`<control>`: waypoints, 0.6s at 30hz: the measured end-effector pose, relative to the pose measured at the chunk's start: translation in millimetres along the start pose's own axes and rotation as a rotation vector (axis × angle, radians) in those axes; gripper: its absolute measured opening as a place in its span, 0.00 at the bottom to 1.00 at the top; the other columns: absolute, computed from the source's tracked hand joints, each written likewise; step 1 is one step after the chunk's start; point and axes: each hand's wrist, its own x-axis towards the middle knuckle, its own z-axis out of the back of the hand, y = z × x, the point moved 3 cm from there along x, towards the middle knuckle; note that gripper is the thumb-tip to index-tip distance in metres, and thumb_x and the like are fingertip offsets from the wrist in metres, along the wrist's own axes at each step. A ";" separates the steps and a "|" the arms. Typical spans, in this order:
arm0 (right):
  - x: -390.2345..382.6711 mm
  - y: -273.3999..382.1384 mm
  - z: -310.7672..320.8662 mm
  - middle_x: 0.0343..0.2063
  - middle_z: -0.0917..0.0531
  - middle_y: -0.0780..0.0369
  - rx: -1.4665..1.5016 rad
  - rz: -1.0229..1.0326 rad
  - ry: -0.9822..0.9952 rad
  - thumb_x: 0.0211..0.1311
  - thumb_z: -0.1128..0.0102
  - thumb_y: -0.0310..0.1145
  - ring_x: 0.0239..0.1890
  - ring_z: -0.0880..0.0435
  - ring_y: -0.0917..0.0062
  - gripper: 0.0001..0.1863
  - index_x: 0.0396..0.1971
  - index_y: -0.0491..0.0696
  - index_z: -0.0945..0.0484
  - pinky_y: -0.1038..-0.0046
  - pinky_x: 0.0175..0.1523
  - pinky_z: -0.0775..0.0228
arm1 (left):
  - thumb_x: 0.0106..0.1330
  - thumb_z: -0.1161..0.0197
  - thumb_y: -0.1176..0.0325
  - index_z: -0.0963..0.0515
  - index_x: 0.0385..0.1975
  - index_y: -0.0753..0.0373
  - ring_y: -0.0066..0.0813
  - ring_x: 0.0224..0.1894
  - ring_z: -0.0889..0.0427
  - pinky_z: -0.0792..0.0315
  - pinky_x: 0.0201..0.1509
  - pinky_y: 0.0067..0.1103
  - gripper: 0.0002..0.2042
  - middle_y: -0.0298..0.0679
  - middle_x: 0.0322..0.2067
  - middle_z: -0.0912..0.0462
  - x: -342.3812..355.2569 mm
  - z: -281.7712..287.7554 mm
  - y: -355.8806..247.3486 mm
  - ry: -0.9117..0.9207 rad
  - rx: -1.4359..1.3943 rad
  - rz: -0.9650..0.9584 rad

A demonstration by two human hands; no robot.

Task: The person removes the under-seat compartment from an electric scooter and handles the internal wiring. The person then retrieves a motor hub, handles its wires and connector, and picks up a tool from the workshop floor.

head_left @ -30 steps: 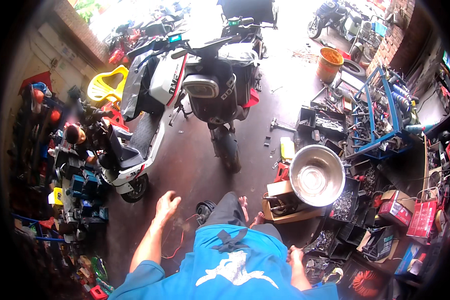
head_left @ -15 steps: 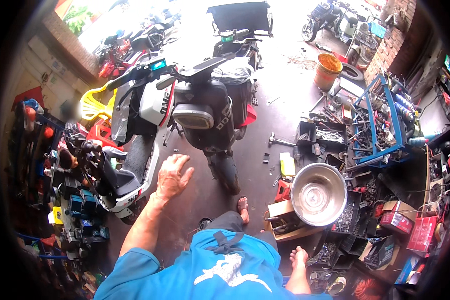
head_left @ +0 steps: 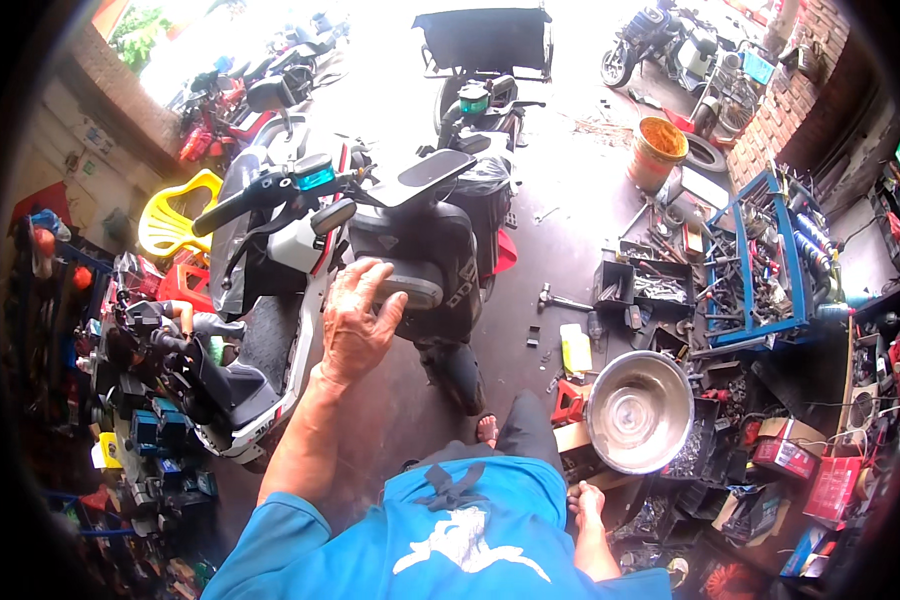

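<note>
My left hand [head_left: 358, 325] is raised with its fingers spread, holding nothing. It overlaps the left side of the headlight [head_left: 417, 287] on a dark electric scooter [head_left: 450, 235]; whether it touches the scooter I cannot tell. Close on the left stands a white and black scooter [head_left: 298, 240] with its handlebar reaching toward my hand. Low at my right side hangs my right hand [head_left: 587, 503], fingers curled in and palm hidden. Beside that hand, a round metal basin [head_left: 640, 412] rests over a cardboard box [head_left: 575, 440].
Hammer [head_left: 564, 300], open bins of metal parts [head_left: 662, 288] and a blue metal rack [head_left: 805, 270] crowd the right. An orange-topped bucket [head_left: 657, 155] stands farther back. On the left are a yellow plastic chair [head_left: 183, 215] and a red stool [head_left: 187, 287].
My left hand has moved up and forward, from beside the white scooter to the dark scooter's headlight. The scooters and basin have shifted slightly in view; my right hand has come slightly closer to my body.
</note>
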 end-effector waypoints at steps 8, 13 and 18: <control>-7.0 50.5 -7.8 0.19 0.24 0.62 -0.069 -0.114 -0.019 0.61 0.47 0.35 0.16 0.29 0.78 0.09 0.29 0.44 0.25 0.76 0.18 0.38 | 0.53 0.36 0.72 0.26 0.43 0.66 0.45 0.47 0.27 0.34 0.52 0.32 0.17 0.48 0.43 0.25 58.6 -25.5 -2.2 -0.101 -0.032 0.021; 28.4 123.4 -5.0 0.20 0.24 0.64 -0.091 -0.090 -0.046 0.59 0.45 0.37 0.17 0.28 0.78 0.10 0.31 0.45 0.24 0.76 0.19 0.37 | 0.55 0.36 0.67 0.27 0.46 0.67 0.47 0.49 0.29 0.39 0.54 0.35 0.19 0.49 0.46 0.26 113.7 -68.7 -9.3 -0.196 0.144 -0.068; 49.7 241.3 10.4 0.25 0.22 0.61 -0.022 0.108 -0.013 0.62 0.48 0.37 0.23 0.23 0.79 0.12 0.38 0.43 0.27 0.79 0.25 0.30 | 0.56 0.36 0.60 0.29 0.49 0.68 0.47 0.54 0.32 0.42 0.60 0.36 0.24 0.50 0.49 0.28 154.2 -109.9 0.8 -0.261 0.319 0.011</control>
